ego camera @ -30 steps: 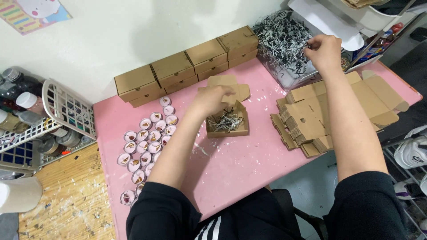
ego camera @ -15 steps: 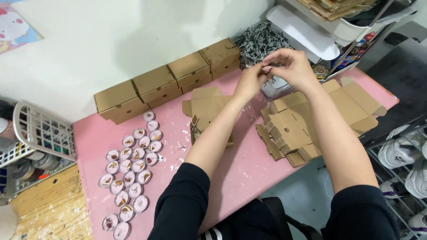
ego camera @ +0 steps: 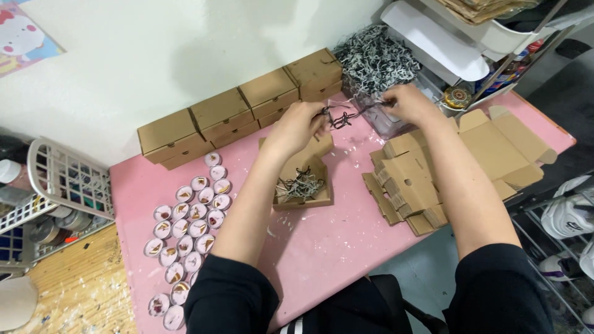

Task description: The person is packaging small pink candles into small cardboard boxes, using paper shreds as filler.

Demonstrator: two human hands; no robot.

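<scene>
Fingers of both hands, left (ego camera: 303, 124) and right (ego camera: 405, 102), pinch a tuft of shredded paper (ego camera: 343, 116), now stretched apart between them above the open box (ego camera: 303, 185); half a second ago they were bunched together. Closed boxes (ego camera: 241, 111) line the wall, flat cartons (ego camera: 414, 185) lie right, candles (ego camera: 192, 216) left on the bench (ego camera: 322, 247).

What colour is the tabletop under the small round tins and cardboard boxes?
Pink, with scattered white specks; the tabletop shows best in the head view, the only one here.
</scene>
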